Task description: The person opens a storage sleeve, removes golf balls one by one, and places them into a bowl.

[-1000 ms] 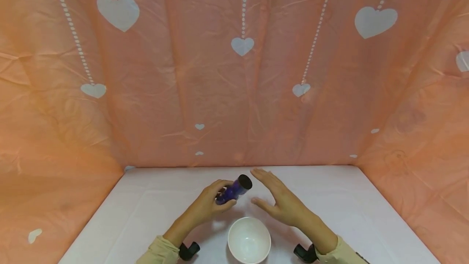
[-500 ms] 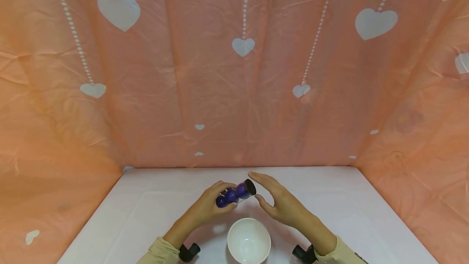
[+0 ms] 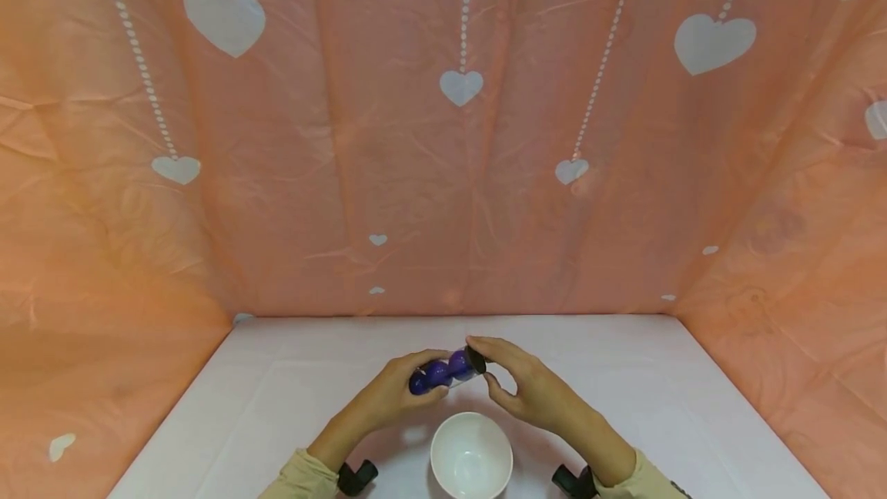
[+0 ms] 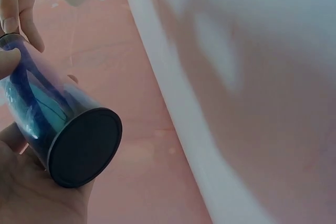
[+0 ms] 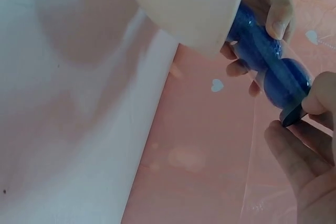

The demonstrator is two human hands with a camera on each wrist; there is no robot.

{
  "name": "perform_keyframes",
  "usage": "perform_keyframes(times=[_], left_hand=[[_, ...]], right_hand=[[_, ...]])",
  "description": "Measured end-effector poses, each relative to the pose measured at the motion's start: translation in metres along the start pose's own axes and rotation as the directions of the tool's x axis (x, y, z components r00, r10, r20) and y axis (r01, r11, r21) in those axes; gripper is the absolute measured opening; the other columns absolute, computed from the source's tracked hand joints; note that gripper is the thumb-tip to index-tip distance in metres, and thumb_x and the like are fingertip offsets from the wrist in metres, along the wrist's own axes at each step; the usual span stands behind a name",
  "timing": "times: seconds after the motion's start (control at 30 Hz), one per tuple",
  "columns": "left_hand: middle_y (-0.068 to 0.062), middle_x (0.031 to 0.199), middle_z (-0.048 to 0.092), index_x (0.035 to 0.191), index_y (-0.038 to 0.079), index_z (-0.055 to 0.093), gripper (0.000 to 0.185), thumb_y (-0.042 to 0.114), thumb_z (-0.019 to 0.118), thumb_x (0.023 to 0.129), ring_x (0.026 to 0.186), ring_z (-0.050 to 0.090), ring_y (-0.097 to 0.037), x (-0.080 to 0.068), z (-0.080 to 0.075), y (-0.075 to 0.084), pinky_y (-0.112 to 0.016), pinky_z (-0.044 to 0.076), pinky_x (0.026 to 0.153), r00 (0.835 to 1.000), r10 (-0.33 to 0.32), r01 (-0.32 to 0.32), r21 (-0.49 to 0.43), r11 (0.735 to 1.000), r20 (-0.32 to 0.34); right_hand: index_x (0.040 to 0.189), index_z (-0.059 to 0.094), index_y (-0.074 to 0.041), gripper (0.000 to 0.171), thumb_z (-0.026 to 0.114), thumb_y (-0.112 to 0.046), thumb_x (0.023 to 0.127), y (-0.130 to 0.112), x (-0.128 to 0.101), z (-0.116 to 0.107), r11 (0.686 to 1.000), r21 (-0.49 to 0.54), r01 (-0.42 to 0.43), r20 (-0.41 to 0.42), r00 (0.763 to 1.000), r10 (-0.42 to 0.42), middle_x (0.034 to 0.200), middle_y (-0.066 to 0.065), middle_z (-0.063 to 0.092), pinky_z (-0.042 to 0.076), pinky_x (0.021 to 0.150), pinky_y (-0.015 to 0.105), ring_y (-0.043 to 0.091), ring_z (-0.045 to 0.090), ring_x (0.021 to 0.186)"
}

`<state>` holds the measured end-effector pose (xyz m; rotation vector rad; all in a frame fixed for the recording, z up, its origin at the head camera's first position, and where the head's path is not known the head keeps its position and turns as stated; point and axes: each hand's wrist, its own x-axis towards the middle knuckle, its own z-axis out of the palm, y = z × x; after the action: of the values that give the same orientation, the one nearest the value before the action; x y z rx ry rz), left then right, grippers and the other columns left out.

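Observation:
My left hand (image 3: 398, 390) grips a clear tube (image 3: 438, 373) of dark blue-purple balls, held tilted above the table. In the left wrist view one black end (image 4: 86, 148) of the tube faces the camera near the left palm. At the tube's other end, the thumb and fingers of my right hand (image 3: 530, 387) pinch the black cap (image 3: 476, 360). The right wrist view shows the blue balls (image 5: 286, 82) through the clear wall, with the right thumb at the cap's edge. A white bowl (image 3: 450, 445) stands below the hands, nearer to me.
The white tabletop (image 3: 291, 406) meets orange sheeting (image 3: 416, 175) printed with pale hearts at the back and both sides. Black devices (image 3: 358, 477) sit at both wrists, beside the light sleeves (image 3: 301, 476).
The tube has swung from pointing up and right to lying flatter, its capped end moving right and down. My right hand has closed in from beside it and now pinches the cap.

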<state>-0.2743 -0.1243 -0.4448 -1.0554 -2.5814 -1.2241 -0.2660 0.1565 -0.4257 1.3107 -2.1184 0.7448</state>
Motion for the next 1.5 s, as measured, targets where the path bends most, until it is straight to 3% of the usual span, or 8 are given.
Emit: perform_keyframes(times=[0.17, 0.3, 0.47, 0.7, 1.2, 1.37, 1.5], left_hand=[[-0.011, 0.134, 0.072, 0.147, 0.015, 0.063, 0.049, 0.033, 0.075, 0.103, 0.113, 0.071, -0.023, 0.000, 0.001, -0.001, -0.039, 0.059, 0.097, 0.999, 0.011, -0.011, 0.006, 1.000, 0.044], [-0.010, 0.135, 0.072, 0.147, 0.017, 0.063, 0.052, 0.030, 0.080, 0.100, 0.116, 0.069, -0.024, 0.000, 0.000, -0.001, -0.041, 0.058, 0.099, 0.998, -0.005, 0.005, 0.000, 1.000, 0.064], [-0.008, 0.136, 0.072, 0.144, 0.015, 0.066, 0.055, 0.027, 0.086, 0.094, 0.119, 0.069, -0.027, 0.002, -0.001, 0.000, -0.045, 0.057, 0.102, 0.998, -0.044, 0.043, 0.022, 0.999, 0.049], [-0.010, 0.136, 0.073, 0.143, 0.013, 0.068, 0.054, 0.032, 0.084, 0.095, 0.121, 0.071, -0.030, 0.000, 0.000, 0.001, -0.045, 0.058, 0.102, 1.000, -0.015, 0.015, 0.019, 1.000, 0.012], [-0.009, 0.131, 0.076, 0.143, 0.015, 0.070, 0.054, 0.031, 0.086, 0.093, 0.113, 0.072, -0.023, 0.001, 0.000, 0.001, -0.036, 0.059, 0.095, 1.000, 0.021, -0.021, 0.050, 0.999, -0.003], [-0.007, 0.130, 0.076, 0.142, 0.018, 0.071, 0.054, 0.033, 0.087, 0.093, 0.110, 0.070, -0.019, 0.000, -0.002, -0.002, -0.035, 0.058, 0.093, 1.000, 0.021, -0.021, 0.067, 0.998, 0.005], [-0.005, 0.129, 0.076, 0.142, 0.021, 0.071, 0.055, 0.035, 0.087, 0.092, 0.108, 0.069, -0.018, 0.000, -0.005, -0.003, -0.035, 0.057, 0.092, 1.000, 0.015, -0.015, 0.081, 0.997, 0.010]], right_hand=[[0.148, 0.059, 0.001, 0.067, 0.076, 0.010, 0.084, 0.000, -0.001, 0.000, 1.000, 0.021, -0.004, 0.008, 1.000, 0.004, 0.139, 0.011, 0.066, 0.056, 0.101, 0.024, 0.022, 0.072, 0.115], [0.145, 0.061, 0.000, 0.067, 0.077, 0.012, 0.081, 0.001, -0.001, 0.001, 0.999, 0.050, 0.010, -0.007, 1.000, -0.009, 0.135, 0.012, 0.067, 0.061, 0.092, 0.029, 0.019, 0.074, 0.106], [0.145, 0.061, -0.002, 0.069, 0.078, 0.012, 0.080, 0.002, 0.000, 0.002, 0.997, 0.081, 0.014, -0.025, 1.000, -0.012, 0.133, 0.011, 0.068, 0.063, 0.090, 0.031, 0.019, 0.074, 0.106], [0.144, 0.060, -0.001, 0.071, 0.076, 0.013, 0.076, 0.003, 0.000, 0.005, 0.997, 0.066, 0.042, -0.079, 0.996, -0.037, 0.129, 0.011, 0.070, 0.063, 0.088, 0.031, 0.018, 0.073, 0.100], [0.137, 0.063, 0.000, 0.064, 0.073, 0.009, 0.074, -0.001, -0.003, 0.011, 0.994, 0.032, -0.106, -0.052, 0.993, 0.108, 0.124, 0.007, 0.071, 0.063, 0.087, 0.033, 0.012, 0.072, 0.096], [0.139, 0.061, -0.002, 0.065, 0.074, 0.013, 0.078, 0.003, -0.001, 0.004, 0.978, 0.181, -0.102, 0.003, 0.995, 0.103, 0.124, 0.008, 0.070, 0.063, 0.089, 0.034, 0.019, 0.075, 0.101], [0.141, 0.060, -0.004, 0.061, 0.080, 0.010, 0.086, 0.007, -0.001, 0.000, 0.925, 0.354, -0.139, 0.055, 0.990, 0.128, 0.127, 0.011, 0.067, 0.063, 0.092, 0.038, 0.026, 0.073, 0.109]])
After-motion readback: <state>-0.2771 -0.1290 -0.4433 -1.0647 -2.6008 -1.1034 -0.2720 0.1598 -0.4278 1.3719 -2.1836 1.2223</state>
